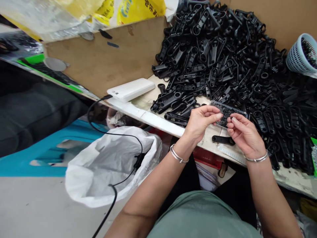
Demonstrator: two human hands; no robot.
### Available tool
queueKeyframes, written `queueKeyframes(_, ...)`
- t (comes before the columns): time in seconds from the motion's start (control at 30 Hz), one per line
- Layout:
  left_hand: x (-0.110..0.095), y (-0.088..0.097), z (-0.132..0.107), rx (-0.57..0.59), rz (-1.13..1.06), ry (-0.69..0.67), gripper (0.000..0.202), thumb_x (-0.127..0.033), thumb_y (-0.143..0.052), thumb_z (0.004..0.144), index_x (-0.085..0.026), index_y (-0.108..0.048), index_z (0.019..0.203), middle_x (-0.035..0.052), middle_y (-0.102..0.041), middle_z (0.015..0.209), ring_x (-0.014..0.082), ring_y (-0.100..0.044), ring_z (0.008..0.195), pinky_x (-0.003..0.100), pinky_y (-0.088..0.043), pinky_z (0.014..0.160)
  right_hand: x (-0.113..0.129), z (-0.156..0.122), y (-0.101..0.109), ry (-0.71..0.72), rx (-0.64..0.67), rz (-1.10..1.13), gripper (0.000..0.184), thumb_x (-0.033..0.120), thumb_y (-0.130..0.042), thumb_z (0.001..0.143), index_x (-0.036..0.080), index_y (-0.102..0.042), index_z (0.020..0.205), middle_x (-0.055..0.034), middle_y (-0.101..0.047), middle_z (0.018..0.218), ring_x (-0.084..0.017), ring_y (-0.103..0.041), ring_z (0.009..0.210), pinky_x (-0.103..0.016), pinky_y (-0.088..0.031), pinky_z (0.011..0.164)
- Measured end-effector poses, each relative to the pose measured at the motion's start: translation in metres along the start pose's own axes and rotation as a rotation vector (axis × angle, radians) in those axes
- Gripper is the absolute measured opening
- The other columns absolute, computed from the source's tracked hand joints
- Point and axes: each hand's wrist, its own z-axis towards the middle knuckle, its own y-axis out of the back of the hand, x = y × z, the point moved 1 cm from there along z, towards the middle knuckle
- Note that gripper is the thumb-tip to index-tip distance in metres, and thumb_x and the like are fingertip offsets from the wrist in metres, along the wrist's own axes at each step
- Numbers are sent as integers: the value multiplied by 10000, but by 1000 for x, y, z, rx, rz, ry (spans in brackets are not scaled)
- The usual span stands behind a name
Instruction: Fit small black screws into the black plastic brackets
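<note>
My left hand (pixel 201 120) is closed in a pinch, thumb against forefinger, above the near edge of the worktable. Facing it, my right hand (pixel 244 134) is also pinched. Whatever the fingertips hold is too small to make out. Just behind both hands lies a shallow clear tray (pixel 241 113) full of tiny dark parts. One black plastic arm-shaped part (pixel 223 140) rests on the table under the gap between my hands, close to the right one.
Black plastic parts (pixel 210 56) form a big heap at the back. Flatter rows (pixel 284 125) lie to the right, under a light blue basket (pixel 297 58). A white power bank (pixel 131 90) with a black cable sits left. Below hangs a white bag (pixel 86 165).
</note>
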Motion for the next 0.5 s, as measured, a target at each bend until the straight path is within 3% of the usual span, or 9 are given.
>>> queueKeyframes(0.27,5,-11,-14,29,-100,116,319,-200,-899,504,-125,-680,724,-7,-679,640,83,-625,601,188,-478,564,-10,-21,-1,320,-188,-242,193,257,-858,660,210,-750,813,14,-674,708,-96,-599,579,-209,-546,584)
queueKeyframes(0.5,10,-13,-20,40,-102,128,295,-180,-888,514,-122,-688,724,6,-701,679,87,-636,623,196,-484,589,-16,-26,2,521,-236,-485,165,233,-808,718,230,-738,867,-1,-697,833,-156,-654,756,-281,-581,710)
